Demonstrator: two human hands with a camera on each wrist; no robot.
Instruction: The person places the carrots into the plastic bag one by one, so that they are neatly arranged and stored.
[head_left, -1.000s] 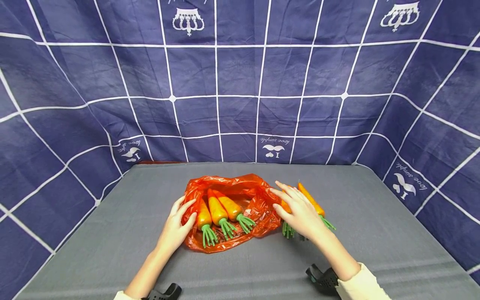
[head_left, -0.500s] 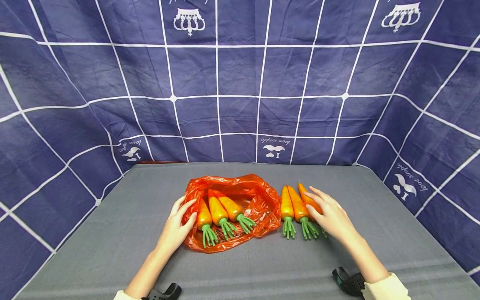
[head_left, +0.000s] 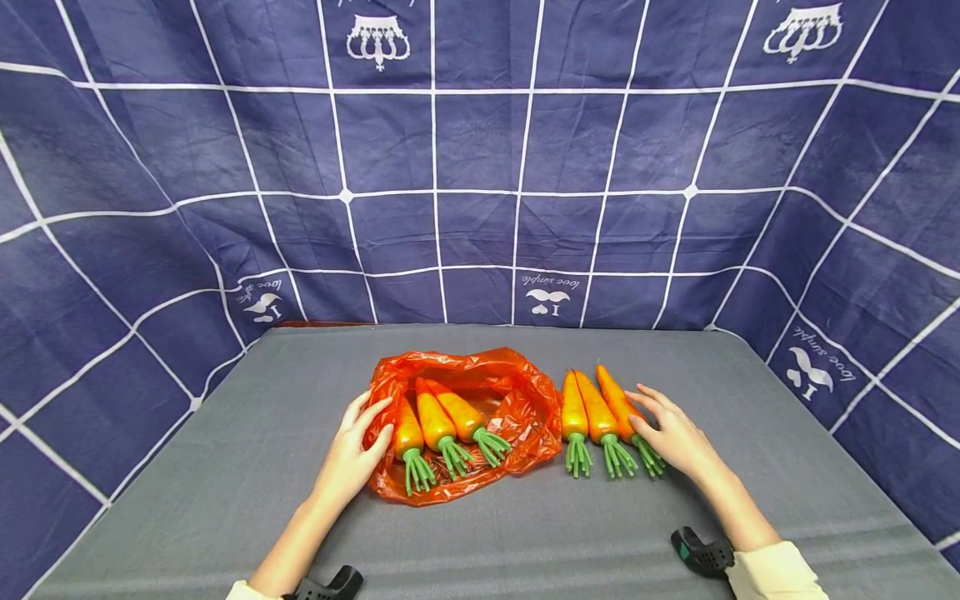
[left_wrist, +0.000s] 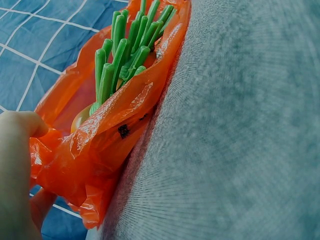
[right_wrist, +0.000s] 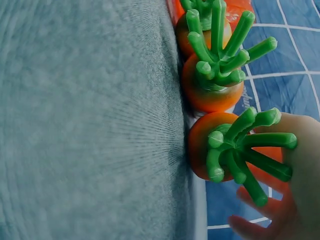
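An open red plastic bag (head_left: pixel 536 425) lies on its side, with three toy carrots (head_left: pixel 433 417) inside, their green tops pointing toward me. My left hand (head_left: pixel 356 442) holds the bag's left edge between thumb and fingers; the left wrist view shows the crumpled film (left_wrist: pixel 75 165) between them. Three more carrots lie side by side right of the bag: a left one (head_left: pixel 573 408), a middle one (head_left: pixel 595 407) and a right one (head_left: pixel 617 400). Beside the right carrot is my right hand (head_left: pixel 678 437), fingers spread, thumb close to it; contact is hard to tell.
A grey cloth-covered table (head_left: pixel 480 550) carries everything. Behind it and along both sides hangs a blue curtain (head_left: pixel 480 233) with white grid lines. A thin reddish-brown strip (head_left: pixel 322 324) shows at the table's far left edge. Each wrist wears a black band (head_left: pixel 701 552).
My right hand has moved right, from over the loose carrots to the right side of the rightmost one, uncovering them. My left hand, the bag and the carrots have not moved.
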